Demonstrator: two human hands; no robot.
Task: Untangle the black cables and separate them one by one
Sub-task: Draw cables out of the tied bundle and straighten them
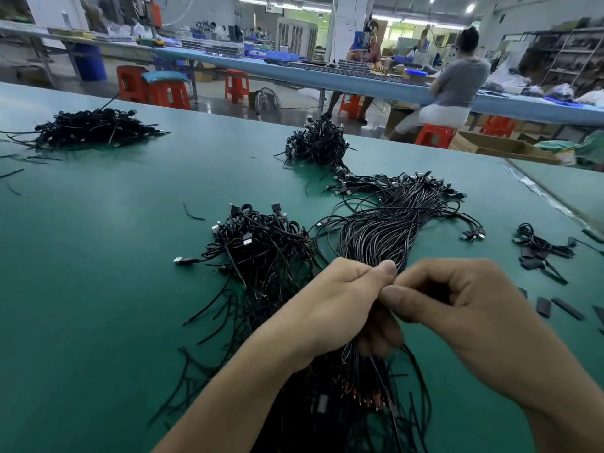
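A long bundle of black cables [389, 223] runs from the middle of the green table [98, 256] toward me, with USB plugs at its far end and bare red-tipped ends near me. My left hand [340, 305] grips this bundle around its middle, thumb on top. My right hand [457, 302] has its fingers curled and pinches a cable at the same spot, thumb tip against my left thumb. A tangled heap of black cables [261, 243] lies just left of the bundle.
Two more cable heaps sit farther off, one at far left [94, 125] and one at centre back [317, 142]. Small black pieces [542, 253] lie scattered at right. Cardboard boxes [500, 147] stand beyond the table's far edge. A seated person [454, 89] works at another bench.
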